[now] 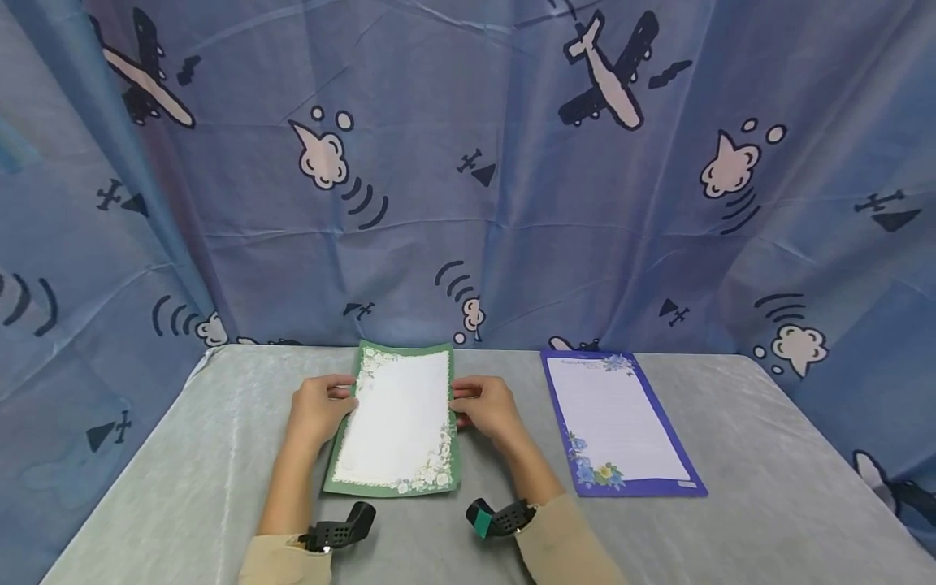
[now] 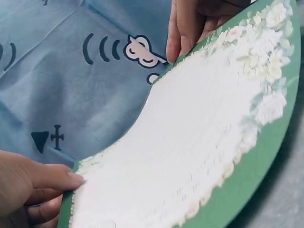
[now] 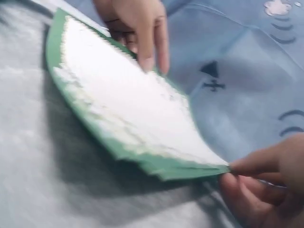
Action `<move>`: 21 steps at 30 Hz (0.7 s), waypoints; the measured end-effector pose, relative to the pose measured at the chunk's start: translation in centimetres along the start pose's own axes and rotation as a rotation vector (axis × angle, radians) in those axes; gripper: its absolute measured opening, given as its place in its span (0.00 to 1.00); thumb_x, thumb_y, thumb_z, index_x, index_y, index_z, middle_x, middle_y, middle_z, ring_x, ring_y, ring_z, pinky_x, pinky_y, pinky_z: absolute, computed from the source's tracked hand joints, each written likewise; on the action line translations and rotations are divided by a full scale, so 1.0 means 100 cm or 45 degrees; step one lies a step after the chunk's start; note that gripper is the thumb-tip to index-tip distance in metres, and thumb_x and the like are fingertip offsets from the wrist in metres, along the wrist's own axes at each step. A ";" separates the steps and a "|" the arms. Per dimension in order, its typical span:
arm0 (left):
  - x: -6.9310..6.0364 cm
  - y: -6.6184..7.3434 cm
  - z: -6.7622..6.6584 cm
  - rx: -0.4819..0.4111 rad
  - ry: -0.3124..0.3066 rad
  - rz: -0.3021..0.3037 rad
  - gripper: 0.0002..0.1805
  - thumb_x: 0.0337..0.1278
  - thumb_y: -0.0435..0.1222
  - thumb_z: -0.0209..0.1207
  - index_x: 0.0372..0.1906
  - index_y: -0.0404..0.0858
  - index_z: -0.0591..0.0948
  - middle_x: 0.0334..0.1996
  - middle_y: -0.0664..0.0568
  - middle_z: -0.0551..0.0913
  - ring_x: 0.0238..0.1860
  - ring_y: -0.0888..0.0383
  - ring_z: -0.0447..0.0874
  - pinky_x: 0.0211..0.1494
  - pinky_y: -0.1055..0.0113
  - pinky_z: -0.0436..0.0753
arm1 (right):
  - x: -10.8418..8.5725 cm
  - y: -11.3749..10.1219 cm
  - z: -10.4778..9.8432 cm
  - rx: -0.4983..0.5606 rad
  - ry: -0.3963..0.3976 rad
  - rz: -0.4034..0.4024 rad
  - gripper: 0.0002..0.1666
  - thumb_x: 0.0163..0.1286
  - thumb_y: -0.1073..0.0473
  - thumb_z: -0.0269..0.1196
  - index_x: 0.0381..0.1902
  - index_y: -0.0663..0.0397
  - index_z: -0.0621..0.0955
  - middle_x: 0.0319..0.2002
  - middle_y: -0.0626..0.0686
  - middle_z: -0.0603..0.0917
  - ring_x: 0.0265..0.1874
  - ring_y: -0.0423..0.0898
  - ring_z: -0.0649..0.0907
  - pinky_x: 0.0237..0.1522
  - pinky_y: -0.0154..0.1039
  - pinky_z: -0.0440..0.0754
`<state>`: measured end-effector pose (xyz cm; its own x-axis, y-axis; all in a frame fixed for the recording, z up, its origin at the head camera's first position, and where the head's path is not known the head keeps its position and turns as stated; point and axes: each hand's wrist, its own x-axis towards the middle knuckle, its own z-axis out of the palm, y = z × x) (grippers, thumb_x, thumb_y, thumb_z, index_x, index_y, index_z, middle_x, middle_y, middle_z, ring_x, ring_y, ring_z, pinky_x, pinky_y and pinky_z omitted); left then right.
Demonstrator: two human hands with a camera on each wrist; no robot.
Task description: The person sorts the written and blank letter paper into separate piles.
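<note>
Several sheets of green-bordered stationery paper [image 1: 400, 422], with a white middle and pale flowers at the corners, are held together as a stack. My left hand [image 1: 322, 409] pinches the left edge, thumb on top. On the opposite edge my right hand [image 1: 486, 406] pinches the paper in the same way. In the left wrist view the paper [image 2: 171, 142] bows between the left hand [image 2: 33, 185] and the other hand. Layered green edges of the stack [image 3: 137, 109] show in the right wrist view near the right hand [image 3: 266, 185], and a shadow lies below it.
To the right a purple-bordered stationery sheet [image 1: 621, 426] with blue and yellow flowers lies flat on the grey cloth-covered table [image 1: 760, 455]. A blue curtain [image 1: 512, 203] printed with airplanes and clouds hangs behind the table's back edge.
</note>
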<state>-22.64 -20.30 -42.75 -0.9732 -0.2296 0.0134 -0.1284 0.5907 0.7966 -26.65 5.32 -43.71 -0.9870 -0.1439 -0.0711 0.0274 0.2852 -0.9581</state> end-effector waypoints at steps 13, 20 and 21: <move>0.004 -0.003 0.021 0.044 -0.024 0.049 0.18 0.59 0.30 0.64 0.56 0.33 0.85 0.53 0.36 0.85 0.52 0.43 0.85 0.57 0.46 0.80 | 0.002 0.007 -0.013 -0.232 -0.042 -0.052 0.18 0.63 0.72 0.66 0.52 0.66 0.85 0.43 0.61 0.86 0.31 0.45 0.85 0.30 0.39 0.87; 0.001 0.001 0.020 0.190 -0.017 0.024 0.21 0.58 0.33 0.66 0.57 0.35 0.84 0.53 0.37 0.86 0.51 0.43 0.83 0.57 0.46 0.79 | 0.001 0.004 -0.001 -0.703 0.010 -0.354 0.18 0.59 0.72 0.66 0.49 0.65 0.87 0.39 0.59 0.88 0.38 0.49 0.83 0.45 0.47 0.83; 0.001 0.002 0.020 0.205 -0.016 0.021 0.21 0.58 0.33 0.66 0.58 0.34 0.84 0.54 0.37 0.86 0.53 0.41 0.83 0.58 0.45 0.79 | 0.000 0.004 0.001 -0.739 0.024 -0.365 0.18 0.59 0.72 0.66 0.48 0.65 0.87 0.39 0.59 0.87 0.38 0.49 0.82 0.46 0.47 0.83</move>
<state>-23.13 -18.67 -43.78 -0.9776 -0.2097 0.0177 -0.1401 0.7110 0.6890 -26.61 5.35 -44.10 -0.9453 -0.2754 0.1748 -0.3222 0.7049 -0.6319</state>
